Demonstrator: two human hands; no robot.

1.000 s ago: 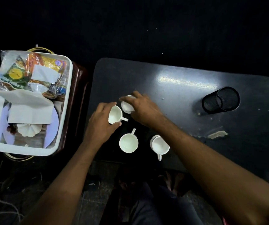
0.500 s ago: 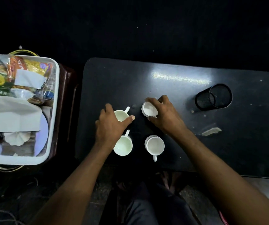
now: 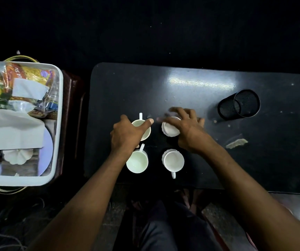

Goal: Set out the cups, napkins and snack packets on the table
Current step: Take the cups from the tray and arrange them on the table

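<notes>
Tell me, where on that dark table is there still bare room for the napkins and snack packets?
The table is bare along its far edge and left end, beyond the four cups. A smaller patch lies near the front right, below the paper scrap. It is crowded at front centre, where both hands work, and around the mesh holder.

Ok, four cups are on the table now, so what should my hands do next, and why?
Probably let go of the cups and send the left hand to the white tray for a napkin. All four cups sit in a neat square on the table, while napkins and snack packets are in the tray.
</notes>
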